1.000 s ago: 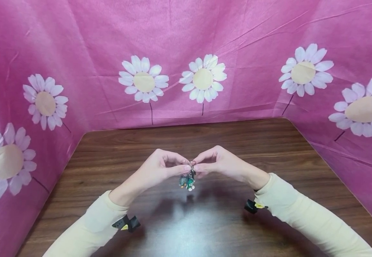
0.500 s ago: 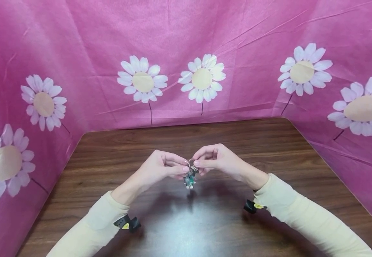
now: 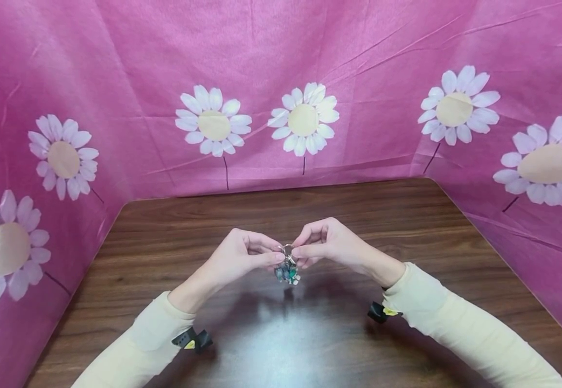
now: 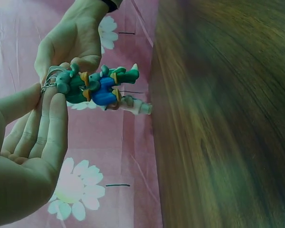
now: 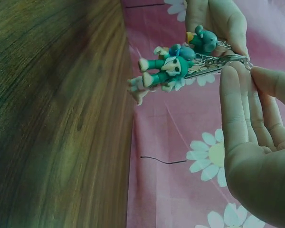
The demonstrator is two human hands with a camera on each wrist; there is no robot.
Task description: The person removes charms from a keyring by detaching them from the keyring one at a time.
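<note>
Above the middle of the table, a bunch of keychain figurines (image 3: 288, 274) hangs from a metal ring (image 3: 288, 248). My left hand (image 3: 239, 253) pinches the left side of the ring between thumb and fingertips. From the other side, my right hand (image 3: 330, 245) pinches it the same way. The left wrist view shows a figurine with a blue body (image 4: 104, 91) beside one with a dark green body (image 4: 76, 88). In the right wrist view a green-capped figurine (image 5: 173, 67) dangles in front, with short chains (image 5: 206, 61) and a flat metal strip (image 5: 206, 70) leading up to the ring.
Below the hands is a brown wood-grain table (image 3: 203, 215), with a bright light reflection near its front. A pink cloth (image 3: 377, 54) printed with white daisies surrounds its back and sides. Black wrist straps (image 3: 191, 339) show below both pale yellow sleeves (image 3: 460, 318).
My fingertips have moved slightly apart, so more of the ring shows between them. The figurines have swung and turned, first bunching together and now spreading out. Both hands keep their pinch.
</note>
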